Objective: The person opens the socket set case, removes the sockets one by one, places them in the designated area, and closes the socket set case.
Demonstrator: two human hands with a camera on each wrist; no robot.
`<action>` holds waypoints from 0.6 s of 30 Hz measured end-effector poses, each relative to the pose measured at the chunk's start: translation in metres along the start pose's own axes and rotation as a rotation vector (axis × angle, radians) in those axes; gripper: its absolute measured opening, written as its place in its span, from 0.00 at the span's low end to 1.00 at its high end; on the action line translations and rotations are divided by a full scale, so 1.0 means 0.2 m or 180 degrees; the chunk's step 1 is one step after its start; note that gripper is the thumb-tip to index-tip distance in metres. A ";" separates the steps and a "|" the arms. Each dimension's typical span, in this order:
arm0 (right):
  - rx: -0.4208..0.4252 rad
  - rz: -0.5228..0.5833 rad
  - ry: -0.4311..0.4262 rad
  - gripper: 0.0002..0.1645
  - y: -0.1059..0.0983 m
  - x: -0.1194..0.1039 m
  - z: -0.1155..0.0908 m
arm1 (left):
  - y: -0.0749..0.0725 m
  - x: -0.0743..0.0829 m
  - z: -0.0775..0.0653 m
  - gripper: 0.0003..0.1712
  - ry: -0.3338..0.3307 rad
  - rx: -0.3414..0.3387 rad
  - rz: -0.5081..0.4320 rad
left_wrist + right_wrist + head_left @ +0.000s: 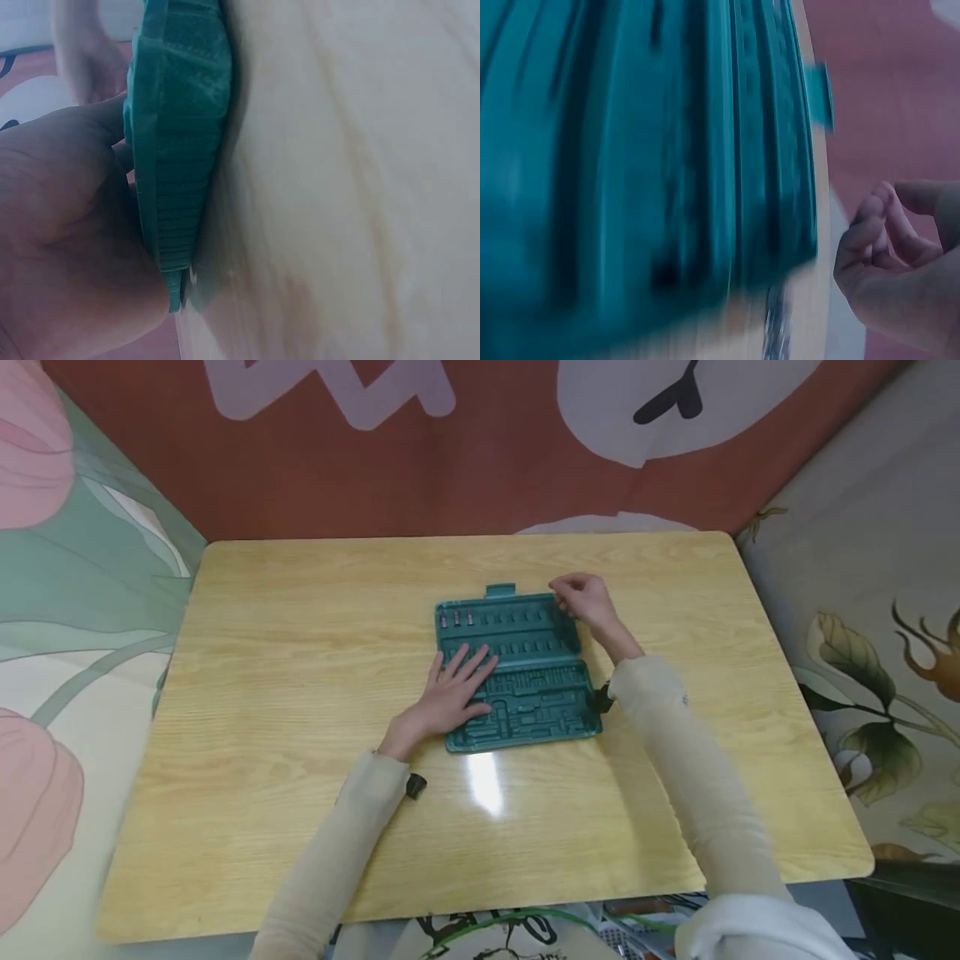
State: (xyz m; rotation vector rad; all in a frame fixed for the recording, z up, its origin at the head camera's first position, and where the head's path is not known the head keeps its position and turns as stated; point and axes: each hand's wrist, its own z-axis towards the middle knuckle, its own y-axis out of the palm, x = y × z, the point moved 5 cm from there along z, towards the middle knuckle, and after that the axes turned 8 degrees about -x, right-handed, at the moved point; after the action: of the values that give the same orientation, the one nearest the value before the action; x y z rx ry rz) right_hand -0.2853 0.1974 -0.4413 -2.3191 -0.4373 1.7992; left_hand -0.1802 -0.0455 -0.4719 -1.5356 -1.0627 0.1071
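Green case [540, 714] lay open and flat, hinge running crosswise, roughly between the two hands. Far panel carried rows of small slots; near panel, moulded recesses. Three small metallic pieces [457, 618] sat side by side at the left end of the farthest row. A tab [500, 590] projected from the far edge.

Left hand [452, 696]: grip spread, fingers laid over the case's left edge near the hinge, thumb reaching over the near panel. Right hand [588, 600]: grip with fingers curled and tips pressed together, at the far right corner of the case; right wrist view showed a gap between fingertips and case. Dark wrist units were worn on the left [416, 786] and right [602, 698].

Surface: pale wood-grain desk [300, 635] with rounded corners; bright reflection just below the case's near edge.

Room: red-brown wall [487, 485] with pale shapes behind; large pink flowers [33, 810] on the left side, printed leaves [855, 656] on the right. Green cable [525, 912] ran below the near edge.
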 end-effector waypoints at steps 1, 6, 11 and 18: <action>-0.0121 -0.0045 0.0012 0.20 0.06 -0.02 0.01 | 0.00 0.00 0.00 0.44 0.0016 -0.0002 -0.0015; -0.0525 -0.0465 -0.0120 0.21 0.31 -0.08 0.05 | 0.00 0.02 0.01 0.43 0.0077 0.0029 -0.0027; -0.0571 -0.0787 -0.0283 0.18 0.46 -0.10 0.09 | 0.01 0.02 0.02 0.43 0.0097 0.0047 0.0001; -0.0541 -0.1065 -0.0309 0.15 0.52 -0.09 0.13 | 0.01 0.00 0.02 0.43 0.0092 0.0085 0.0018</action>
State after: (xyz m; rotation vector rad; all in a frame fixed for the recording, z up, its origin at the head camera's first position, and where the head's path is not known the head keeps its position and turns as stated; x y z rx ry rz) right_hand -0.3010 0.0919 -0.4633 -2.1059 -0.9644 1.7705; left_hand -0.1814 -0.0427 -0.4738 -1.5121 -1.0304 0.1022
